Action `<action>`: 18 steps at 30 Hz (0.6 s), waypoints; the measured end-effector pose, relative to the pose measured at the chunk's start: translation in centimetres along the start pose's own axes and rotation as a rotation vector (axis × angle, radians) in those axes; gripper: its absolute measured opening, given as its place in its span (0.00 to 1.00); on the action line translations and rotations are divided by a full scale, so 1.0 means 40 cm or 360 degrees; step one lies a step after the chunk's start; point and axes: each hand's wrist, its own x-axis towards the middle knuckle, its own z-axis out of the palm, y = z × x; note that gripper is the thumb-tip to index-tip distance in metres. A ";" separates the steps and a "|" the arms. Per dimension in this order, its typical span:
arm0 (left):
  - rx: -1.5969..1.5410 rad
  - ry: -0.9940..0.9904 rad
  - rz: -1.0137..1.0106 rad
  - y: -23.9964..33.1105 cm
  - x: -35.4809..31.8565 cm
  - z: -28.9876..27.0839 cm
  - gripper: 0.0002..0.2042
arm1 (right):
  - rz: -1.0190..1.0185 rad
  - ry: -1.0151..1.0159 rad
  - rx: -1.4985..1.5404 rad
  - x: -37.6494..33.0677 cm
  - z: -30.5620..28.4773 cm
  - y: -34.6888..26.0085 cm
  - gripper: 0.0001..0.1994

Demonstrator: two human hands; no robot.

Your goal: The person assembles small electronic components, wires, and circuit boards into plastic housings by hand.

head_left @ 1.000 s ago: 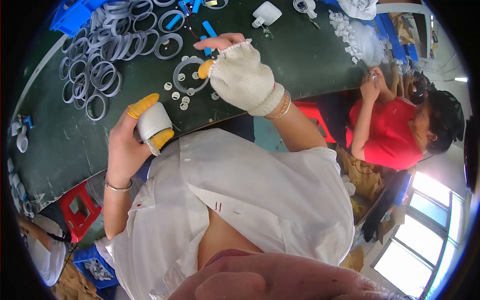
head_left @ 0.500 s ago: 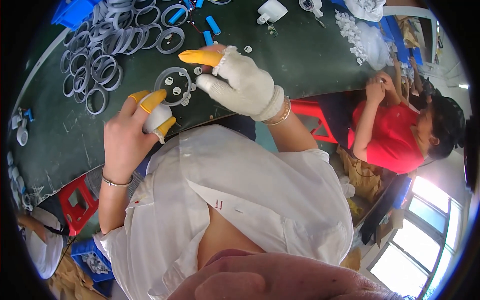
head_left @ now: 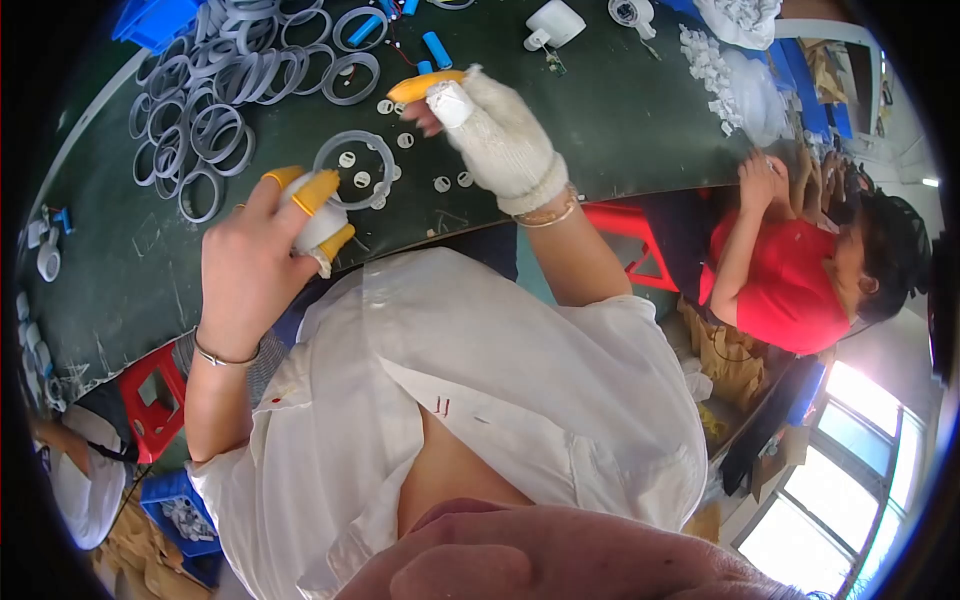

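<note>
My left hand (head_left: pixel 250 275) is bare except for yellow finger cots, and it grips a small white rounded part (head_left: pixel 322 226) just above the table's near edge. A clear plastic ring (head_left: pixel 355 170) lies flat right beyond it, with small white discs (head_left: pixel 361 180) inside and around it. My right hand (head_left: pixel 500 145) wears a white knit glove and a yellow cot on the forefinger. It hovers to the right of the ring, forefinger and taped thumb close together. Whether they pinch anything is hidden.
A heap of clear rings (head_left: pixel 200 100) covers the far left of the dark green table (head_left: pixel 620 110). Blue cylinders (head_left: pixel 436 50) and a white housing (head_left: pixel 555 22) lie farther back. A seated person in red (head_left: pixel 800 285) works at the right. Red stools (head_left: pixel 150 400) stand below.
My right hand has lifted off the clear ring and moved right and away from it. My left hand, still holding the white part, has come closer to the ring.
</note>
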 end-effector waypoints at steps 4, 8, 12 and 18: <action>0.0048 0.0034 -0.0089 -0.009 -0.006 0.006 0.25 | -0.0495 -0.0072 -0.0648 -0.018 0.015 -0.068 0.12; -0.0139 -0.0003 -0.0160 -0.008 0.000 0.022 0.25 | -0.0901 -0.0233 -0.1357 -0.028 0.049 -0.085 0.10; -0.1653 0.0268 -0.0585 -0.021 0.004 0.092 0.32 | -0.0692 0.0053 -0.0930 -0.029 0.057 -0.061 0.10; -0.3057 0.0151 -0.0672 -0.009 -0.009 0.112 0.40 | 0.0030 -0.0123 0.0223 -0.036 0.105 -0.074 0.14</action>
